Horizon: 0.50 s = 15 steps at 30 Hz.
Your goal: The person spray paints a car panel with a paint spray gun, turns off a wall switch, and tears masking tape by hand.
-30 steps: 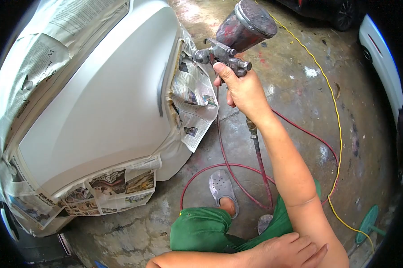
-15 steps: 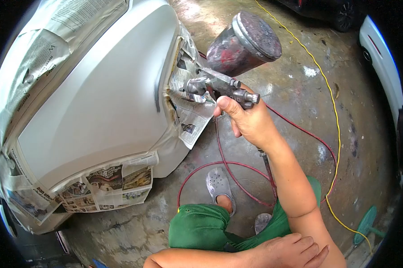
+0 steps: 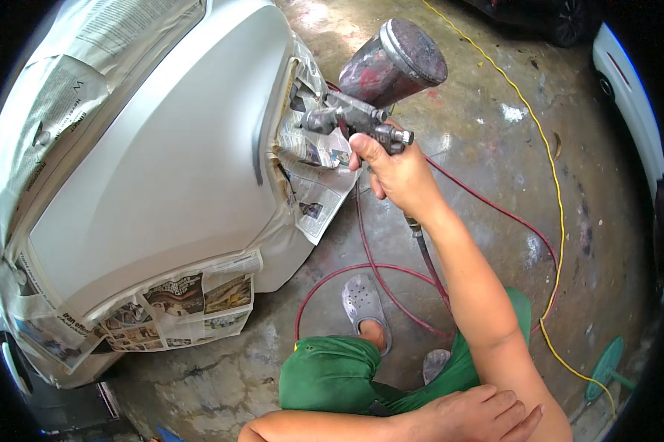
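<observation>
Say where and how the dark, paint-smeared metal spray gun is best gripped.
Probably take the spray gun by its handle, from behind, as the bare right hand does: the nozzle points away from the hand, the bulky, stained cylindrical cup crowds the top, and a dark red hose hangs below.

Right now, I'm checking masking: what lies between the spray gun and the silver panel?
In the head view, newspaper lies between the spray gun and silver panel.
</observation>
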Available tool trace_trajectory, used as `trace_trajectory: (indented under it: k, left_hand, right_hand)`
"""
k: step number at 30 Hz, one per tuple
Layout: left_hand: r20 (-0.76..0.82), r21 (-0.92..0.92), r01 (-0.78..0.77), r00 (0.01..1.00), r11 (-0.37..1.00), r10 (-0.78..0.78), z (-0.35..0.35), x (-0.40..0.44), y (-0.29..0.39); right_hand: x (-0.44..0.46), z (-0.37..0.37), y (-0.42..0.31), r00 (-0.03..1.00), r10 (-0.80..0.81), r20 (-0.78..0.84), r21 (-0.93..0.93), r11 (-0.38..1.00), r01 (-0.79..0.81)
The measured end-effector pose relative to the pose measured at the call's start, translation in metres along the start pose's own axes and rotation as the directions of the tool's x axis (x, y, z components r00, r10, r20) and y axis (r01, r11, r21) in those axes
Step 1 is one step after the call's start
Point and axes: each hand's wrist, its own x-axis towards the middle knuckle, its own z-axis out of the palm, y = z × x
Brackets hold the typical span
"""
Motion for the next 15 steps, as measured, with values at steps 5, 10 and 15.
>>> trace_trajectory:
  k: [5,10,15]
  left_hand:
    - [-0.082,-0.024,0.048,0.995,0.999,-0.050,0.008,-0.003,0.002]
    - [-0.142,-0.019,0.076,0.987,0.997,-0.078,0.018,-0.005,0.007]
    - [-0.057,-0.083,0.038,0.997,0.996,-0.043,0.005,0.001,0.004]
  right_hand:
    - [0.014,0.003,-0.008,0.994,-0.047,-0.098,-0.031,0.999,0.044]
    - [0.001,0.005,-0.005,0.998,-0.004,-0.070,-0.019,1.000,0.003]
    - [-0.028,0.007,-0.006,0.999,0.044,0.019,-0.076,0.996,-0.043]
